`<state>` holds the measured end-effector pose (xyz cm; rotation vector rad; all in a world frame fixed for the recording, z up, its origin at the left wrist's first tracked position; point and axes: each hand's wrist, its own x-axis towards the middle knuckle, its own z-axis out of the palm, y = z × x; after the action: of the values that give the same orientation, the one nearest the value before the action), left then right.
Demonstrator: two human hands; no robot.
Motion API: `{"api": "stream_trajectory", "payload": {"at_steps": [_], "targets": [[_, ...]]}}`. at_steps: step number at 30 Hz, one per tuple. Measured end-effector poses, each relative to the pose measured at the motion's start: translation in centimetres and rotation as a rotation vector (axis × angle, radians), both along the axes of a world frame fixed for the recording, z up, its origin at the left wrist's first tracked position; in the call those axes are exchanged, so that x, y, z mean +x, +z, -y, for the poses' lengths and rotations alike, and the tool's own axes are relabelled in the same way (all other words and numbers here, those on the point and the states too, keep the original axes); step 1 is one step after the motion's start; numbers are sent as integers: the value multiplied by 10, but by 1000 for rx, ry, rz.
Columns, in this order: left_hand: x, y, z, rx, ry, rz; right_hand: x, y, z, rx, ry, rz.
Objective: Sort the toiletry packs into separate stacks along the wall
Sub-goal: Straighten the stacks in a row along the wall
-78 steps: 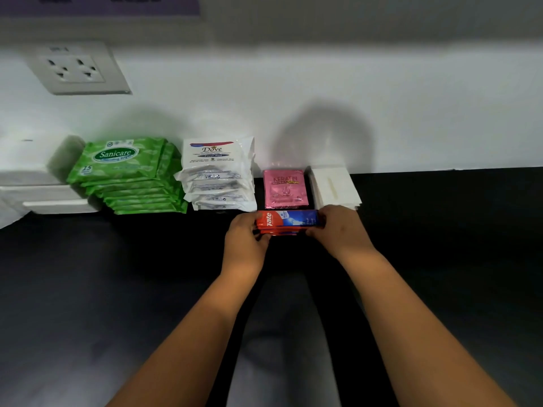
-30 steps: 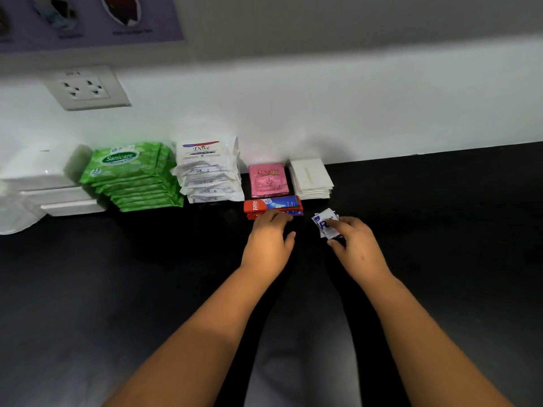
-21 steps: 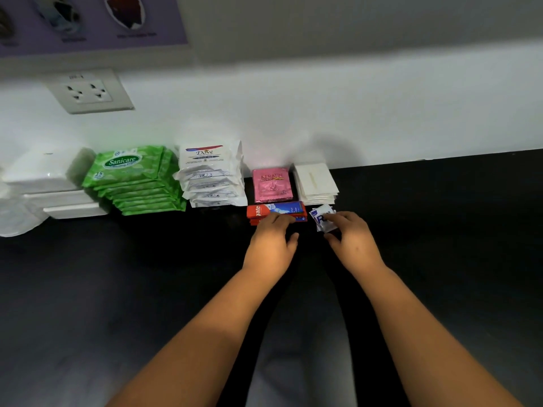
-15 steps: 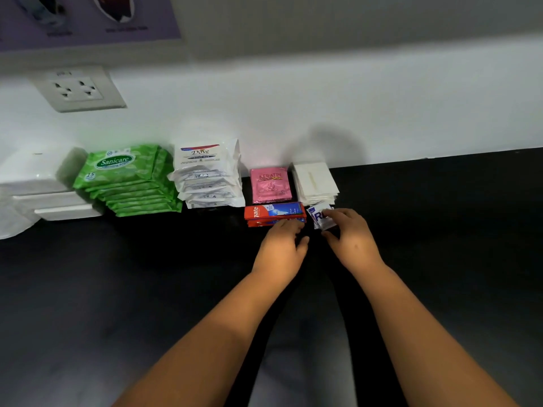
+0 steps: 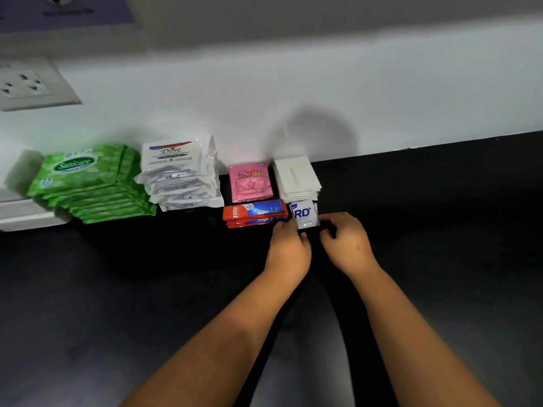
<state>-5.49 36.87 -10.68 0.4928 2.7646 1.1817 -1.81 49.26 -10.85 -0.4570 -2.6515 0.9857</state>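
Observation:
Sorted stacks line the wall: green Sanicare wipes [image 5: 88,183], white Dove packs [image 5: 179,171], pink Keratin sachets [image 5: 249,182] and plain white sachets [image 5: 295,177]. In front of the pink ones lie red and blue toothpaste sachets [image 5: 254,214]. Right of those, in front of the plain white stack, sits a small pile of white RD sachets [image 5: 304,214]. My left hand [image 5: 289,248] pinches its lower left edge, and my right hand [image 5: 346,242] curls against its right edge. Both hands rest on the black counter [image 5: 117,274].
White boxes [image 5: 26,212] stand at the far left against the wall, under a wall socket [image 5: 26,86]. The white wall [image 5: 382,98] runs behind all the stacks. The counter stretches dark to the right of the plain white sachets.
My hands left the toothpaste sachets. My right hand brought the RD sachets up in front of the plain white stack, and my left hand moved right from the toothpaste sachets onto their left edge.

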Motion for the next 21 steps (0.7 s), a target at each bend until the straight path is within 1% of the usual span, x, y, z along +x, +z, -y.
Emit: {"api": "stream_trajectory", "payload": {"at_steps": [3, 6, 8, 13, 17, 21], "targets": [[1, 0, -2, 11, 6, -2, 0, -1, 0, -33, 2, 23], [1, 0, -1, 18, 6, -18, -2, 4, 3, -78, -36, 7], [1, -1, -1, 17, 8, -19, -6, 7, 3, -98, -49, 46], [-1, -2, -2, 22, 4, -14, -19, 8, 1, -97, -5, 162], [-2, 1, -1, 24, -9, 13, -20, 15, 5, -124, 14, 199], [-1, 5, 2, 31, -20, 26, -21, 16, 6, -143, -28, 229]]}}
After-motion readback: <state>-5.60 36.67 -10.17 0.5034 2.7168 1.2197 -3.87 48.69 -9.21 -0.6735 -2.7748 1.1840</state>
